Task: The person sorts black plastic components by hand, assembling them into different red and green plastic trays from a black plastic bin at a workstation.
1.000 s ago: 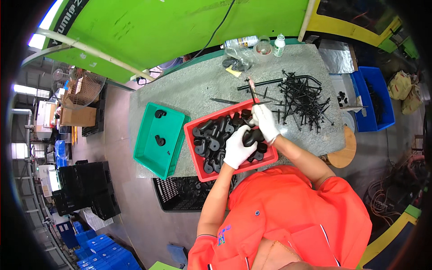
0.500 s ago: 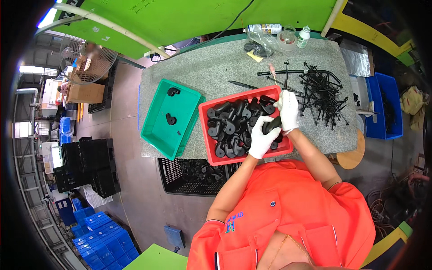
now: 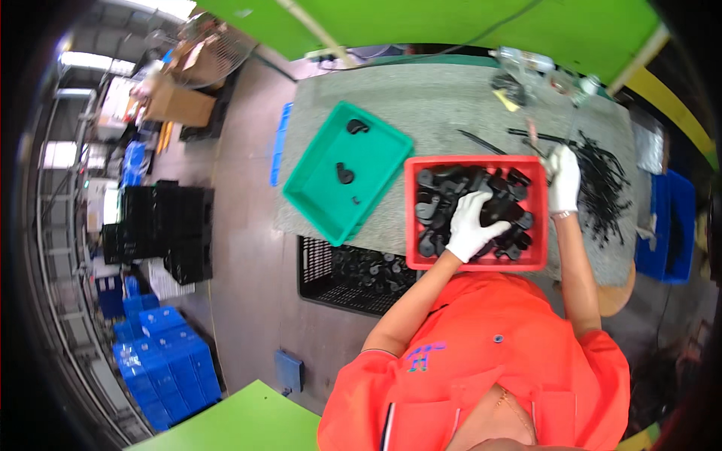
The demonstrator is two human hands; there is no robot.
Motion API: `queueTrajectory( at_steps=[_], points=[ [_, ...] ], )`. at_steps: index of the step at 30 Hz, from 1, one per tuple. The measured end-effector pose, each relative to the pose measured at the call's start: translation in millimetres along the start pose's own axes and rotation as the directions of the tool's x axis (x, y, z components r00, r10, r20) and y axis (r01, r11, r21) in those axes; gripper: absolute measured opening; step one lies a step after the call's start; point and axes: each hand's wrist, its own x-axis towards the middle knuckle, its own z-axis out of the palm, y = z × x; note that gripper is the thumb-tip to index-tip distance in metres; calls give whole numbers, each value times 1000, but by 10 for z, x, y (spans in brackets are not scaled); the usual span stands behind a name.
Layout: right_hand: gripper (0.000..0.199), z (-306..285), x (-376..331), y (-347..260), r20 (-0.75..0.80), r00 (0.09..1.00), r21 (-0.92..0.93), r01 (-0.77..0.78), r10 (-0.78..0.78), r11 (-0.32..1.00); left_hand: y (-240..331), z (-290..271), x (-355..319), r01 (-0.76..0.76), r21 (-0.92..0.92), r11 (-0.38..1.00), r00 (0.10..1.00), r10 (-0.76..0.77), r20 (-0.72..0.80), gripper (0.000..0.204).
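Note:
My white-gloved left hand [image 3: 472, 227] is over the red bin [image 3: 412, 225], its thumb and fingers around a smooth black curved plastic part [image 3: 494, 213]. Many similar parts with round ends fill the bin beneath it. Just past the bin's right rim, my gloved right hand [image 3: 564, 180] is closed, and a thin rod [image 3: 573, 120], blurred, rises from its fingers. A slim tool with a pinkish handle [image 3: 532, 131] is near those fingers. Two such curved parts [image 3: 345, 174] and a small fragment lie in the green bin [image 3: 295, 192] to the left.
Black thin rods [image 3: 600, 188] are heaped at the table's right. A bottle [image 3: 589, 86] and a plastic bag [image 3: 519, 86] are at the back. Below the table's front edge stands a black crate [image 3: 316, 282] of curved parts; a blue bin [image 3: 669, 218] is at right.
The view has swung left, so the table sits further right in it. My hands have come apart: the left is over the parts, the right beyond the red bin's right rim.

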Motion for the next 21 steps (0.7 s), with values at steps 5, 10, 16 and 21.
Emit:
queueTrajectory(
  at_steps=[5, 10, 16, 21],
  points=[
    [29, -60, -405, 0, 13, 985, -33, -172, 173, 985, -877, -1003, 352, 92, 309, 947, 875, 71, -478, 36],
    [30, -32, -616, -24, 64, 977, -87, -198, 204, 976, -2091, -1827, 471, 677, 498, 542, 735, -536, -416, 51],
    [30, -4, -733, -79, -61, 980, -159, -196, 188, 968, -2516, -1864, 902, 620, 432, 655, 778, -585, -229, 32],
    [25, -107, -828, -101, -100, 973, -213, -225, 208, 951, -2388, -1818, 1676, 481, 667, 569, 843, -509, -173, 41]
  ],
)
